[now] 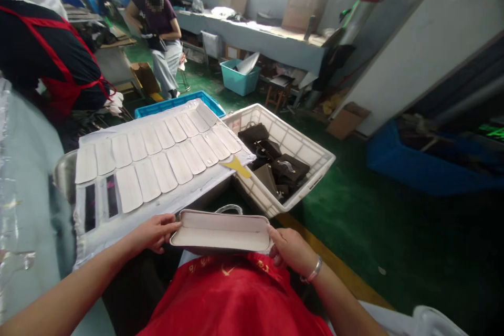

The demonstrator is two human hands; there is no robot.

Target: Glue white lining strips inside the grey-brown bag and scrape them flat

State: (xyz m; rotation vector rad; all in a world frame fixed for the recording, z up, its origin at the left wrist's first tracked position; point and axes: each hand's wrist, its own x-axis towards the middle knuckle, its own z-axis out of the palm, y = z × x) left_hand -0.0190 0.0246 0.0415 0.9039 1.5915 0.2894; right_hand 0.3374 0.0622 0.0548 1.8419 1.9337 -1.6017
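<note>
Just above my lap, I hold a dark handbag [220, 231] with its pale, cream-coloured inner side turned up. A handle wrapped in clear plastic arches from its far edge. My left hand [159, 232] grips the left end, thumb on the rim. At the opposite end, my right hand [287, 245] pinches the corner, its fingers partly hidden underneath. In front of me, pale round-cornered strips [153, 139] lie in two rows on a white-covered board [189, 189]. Two dark strips [112, 195] show at the board's near left.
A white crate [315, 178] of dark handbags [290, 167] stands right of the board, a yellow piece [237, 167] across its edge. Behind the board is a blue crate [208, 98]. Two people work at the far left. A teal bin [240, 81] stands on the green floor.
</note>
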